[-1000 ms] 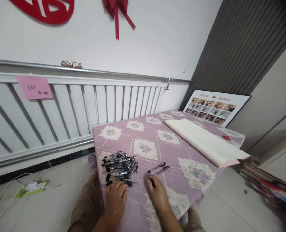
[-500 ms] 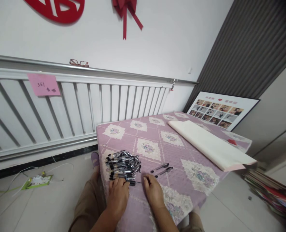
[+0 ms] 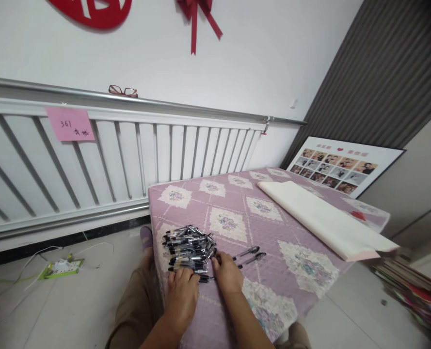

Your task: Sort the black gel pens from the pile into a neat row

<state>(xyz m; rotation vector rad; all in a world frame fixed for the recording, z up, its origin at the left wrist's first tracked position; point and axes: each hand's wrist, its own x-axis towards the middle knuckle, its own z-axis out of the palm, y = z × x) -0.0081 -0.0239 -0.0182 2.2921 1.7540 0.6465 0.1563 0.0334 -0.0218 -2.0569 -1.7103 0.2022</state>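
A pile of clear-barrelled pens (image 3: 188, 245) with black caps and ends lies near the front left of the cloth-covered table. My left hand (image 3: 182, 295) is closed at the near side of this pile. Out of its fingers, toward the right, juts a pen (image 3: 204, 278). At the pile's right side my right hand (image 3: 228, 275) has curled fingers, with the fingertips against the black end of a pen (image 3: 214, 253). Two separate pens (image 3: 252, 259) lie just beyond the right hand, side by side and slanting.
The table (image 3: 200, 320) has a purple patterned cloth. A folded cream sheet (image 3: 313, 218) covers part of its right side, and a photo board (image 3: 342, 165) leans behind. Along the wall runs a white radiator (image 3: 164, 150). A power strip (image 3: 62, 268) with cables lies on the floor at left.
My right hand has moved up and slightly left to the pile's edge. My left hand stays at the near side of the pile. The view has shifted a little.
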